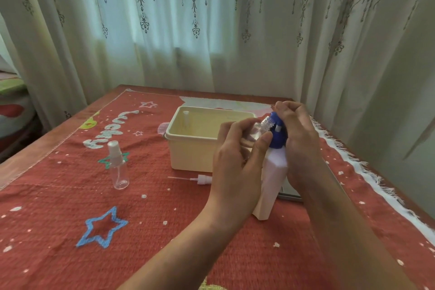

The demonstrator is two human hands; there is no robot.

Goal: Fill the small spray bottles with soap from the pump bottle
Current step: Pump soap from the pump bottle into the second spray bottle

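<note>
1. Head view, tabletop: a red cloth [70,195] with star prints covers the tabletop. A patterned curtain [211,30] hangs behind the far edge.
2. Left hand [237,153]: grasps the open bottle [257,130], which is clear and uncapped. The thumb lies on the near side and the fingers curl round the far side.
3. Open bottle: held tilted above the cloth, neck pointing up and to the right. Its mouth sits at the nozzle of the pump head [277,136]. The fill level cannot be told.
4. Right hand [299,134]: fingers curl over the top and right side of the blue pump head, grasping it.
5. Pump bottle [270,179]: white body, upright on the cloth toward the right edge of the tabletop, between the two wrists.
6. Capped bottle [118,166]: clear, with a white spray top fitted. It stands upright left of centre, well apart from both hands.
7. Sprayer [202,179]: loose and white, it lies flat on the cloth just in front of the box [193,150]. Its thin tube points left, and its right end is hidden behind the left hand.
8. Box: cream and open-topped, it stands at the centre, toward the far edge and just left of the pump bottle. A white tube part leans in its far-left inner corner.
9. Grey slab [289,193]: lies flat just right of the pump bottle's base, mostly hidden by the right forearm.
</note>
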